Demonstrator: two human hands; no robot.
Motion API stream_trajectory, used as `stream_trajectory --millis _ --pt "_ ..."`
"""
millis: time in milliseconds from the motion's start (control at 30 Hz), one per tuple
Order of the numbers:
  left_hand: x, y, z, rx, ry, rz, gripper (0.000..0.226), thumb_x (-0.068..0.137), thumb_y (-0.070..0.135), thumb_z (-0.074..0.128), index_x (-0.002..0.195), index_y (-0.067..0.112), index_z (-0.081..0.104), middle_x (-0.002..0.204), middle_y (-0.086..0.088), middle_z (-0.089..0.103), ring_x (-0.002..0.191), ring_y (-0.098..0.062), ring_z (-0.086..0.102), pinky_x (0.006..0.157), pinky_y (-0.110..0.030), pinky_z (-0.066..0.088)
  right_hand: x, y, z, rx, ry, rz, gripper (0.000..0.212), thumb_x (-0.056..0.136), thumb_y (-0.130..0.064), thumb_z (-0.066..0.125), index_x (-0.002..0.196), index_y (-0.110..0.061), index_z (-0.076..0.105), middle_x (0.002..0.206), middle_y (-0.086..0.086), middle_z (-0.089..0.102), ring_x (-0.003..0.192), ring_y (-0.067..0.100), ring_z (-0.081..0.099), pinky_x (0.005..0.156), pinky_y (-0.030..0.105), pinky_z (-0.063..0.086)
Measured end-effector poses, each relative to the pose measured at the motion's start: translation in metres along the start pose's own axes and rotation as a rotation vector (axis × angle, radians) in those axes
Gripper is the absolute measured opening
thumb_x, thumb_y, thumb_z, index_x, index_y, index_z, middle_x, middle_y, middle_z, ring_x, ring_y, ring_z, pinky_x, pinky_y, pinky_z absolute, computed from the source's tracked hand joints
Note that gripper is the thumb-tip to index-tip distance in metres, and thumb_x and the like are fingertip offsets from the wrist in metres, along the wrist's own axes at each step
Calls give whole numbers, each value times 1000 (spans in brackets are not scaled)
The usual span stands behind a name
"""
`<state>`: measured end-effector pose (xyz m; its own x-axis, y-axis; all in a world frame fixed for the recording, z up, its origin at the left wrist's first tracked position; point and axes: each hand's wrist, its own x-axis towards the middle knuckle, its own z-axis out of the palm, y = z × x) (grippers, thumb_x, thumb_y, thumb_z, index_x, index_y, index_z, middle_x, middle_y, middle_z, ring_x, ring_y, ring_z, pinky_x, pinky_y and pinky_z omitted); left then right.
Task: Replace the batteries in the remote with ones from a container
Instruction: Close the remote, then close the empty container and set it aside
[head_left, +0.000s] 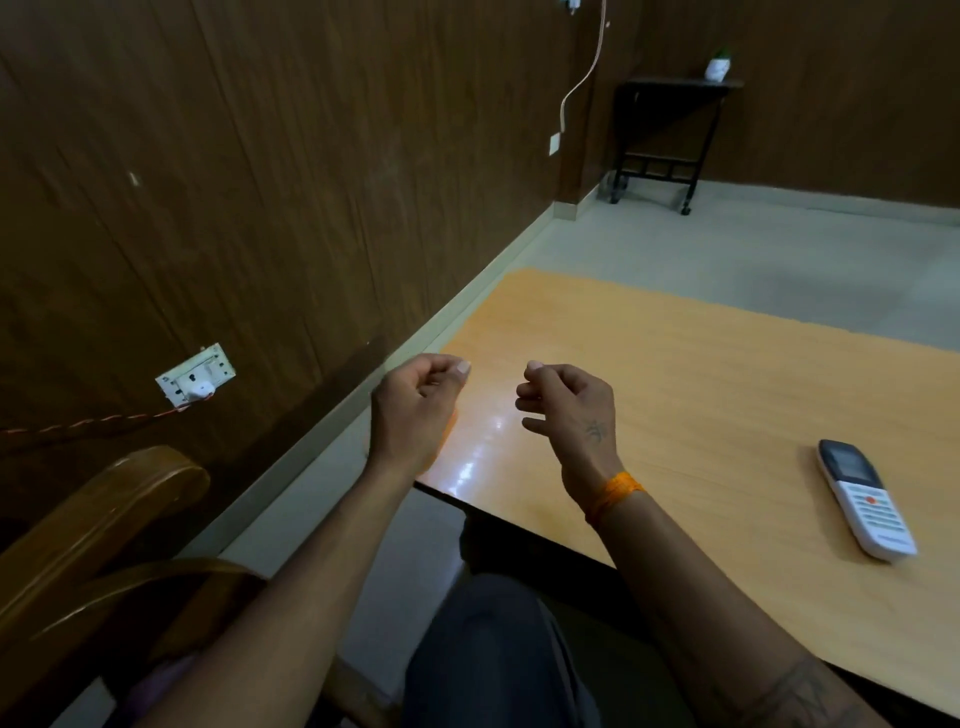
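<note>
Head view: left hand (415, 410) and right hand (569, 410) hover over the counter (701, 374), each grip loosely curled, holding nothing; remote (865, 499) lies well right.

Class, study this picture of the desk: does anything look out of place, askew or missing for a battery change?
The white and grey remote control lies askew, face up, on the orange wooden table. No battery container is in view. The left hand and right hand hover loosely curled, holding nothing.
</note>
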<state>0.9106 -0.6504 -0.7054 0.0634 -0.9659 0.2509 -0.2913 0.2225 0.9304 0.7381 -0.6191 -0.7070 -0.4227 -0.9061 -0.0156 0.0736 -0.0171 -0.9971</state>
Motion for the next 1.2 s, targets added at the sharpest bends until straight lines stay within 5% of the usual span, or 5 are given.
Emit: stream_trajectory --millis 167,667,833,1033,1200 --pt "-38 41 69 -147 -155 29 19 96 40 68 99 24 78 91 1 80 86 -20 75 76 -47 62 -22 -22 -74 1 51 -31 26 97 -36 68 92 -13 79 88 8 80 86 24 78 73 41 65" --pt "-140 109 296 -229 -520 -176 18 97 32 68 91 19 77 90 1 79 81 -17 75 64 -33 59 -32 1 -340 -256 524 135 22 92 -32 69 76 -19 76 80 4 78 79 24 77 59 38 65" --pt "-156 96 344 -44 -528 -259 11 96 27 71 86 25 73 97 -2 79 94 -28 76 80 -44 65 -19 20 -376 -506 524 213 19 87 -28 71 68 -24 71 76 -3 73 77 23 72 72 50 66" --pt "-153 80 371 56 -498 -374 40 92 22 70 131 13 69 120 -10 76 109 -31 73 93 -46 62 3 31 -386 -586 414 303 20 85 -26 70 69 -15 74 73 12 77 74 35 76 71 52 65" --pt "-141 73 381 48 -571 -372 22 92 12 69 113 12 77 101 -5 79 88 -23 78 83 -46 66 21 40 -381 -627 364 293 22 88 -27 71 98 -12 84 95 10 80 88 27 74 72 35 60"
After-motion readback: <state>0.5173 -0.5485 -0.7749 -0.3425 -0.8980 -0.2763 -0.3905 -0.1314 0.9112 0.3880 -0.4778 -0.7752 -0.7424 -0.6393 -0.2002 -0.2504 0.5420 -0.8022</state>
